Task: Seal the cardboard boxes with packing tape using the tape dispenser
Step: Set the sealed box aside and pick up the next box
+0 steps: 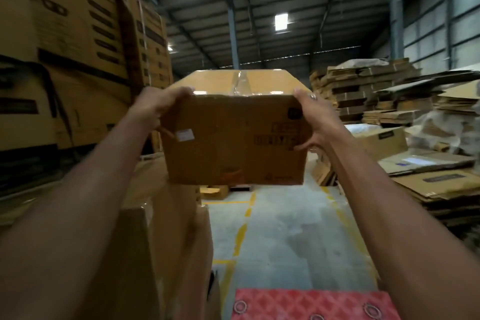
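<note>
Taped brown cardboard box (233, 135) held aloft, level.

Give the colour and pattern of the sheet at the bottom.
Red sheet, pale lattice with circles; head view.

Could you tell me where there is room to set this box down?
The floor aisle between the low box stack and the flattened cardboard piles is bare; the stack's top looks free too. Tall cartons crowd the left.

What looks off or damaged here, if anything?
The box held between the left hand and right hand looks intact, though the clear tape on its top seam is wrinkled near the front edge. On the right, flattened cardboard lies in loose, uneven heaps with crumpled plastic wrap.
</note>
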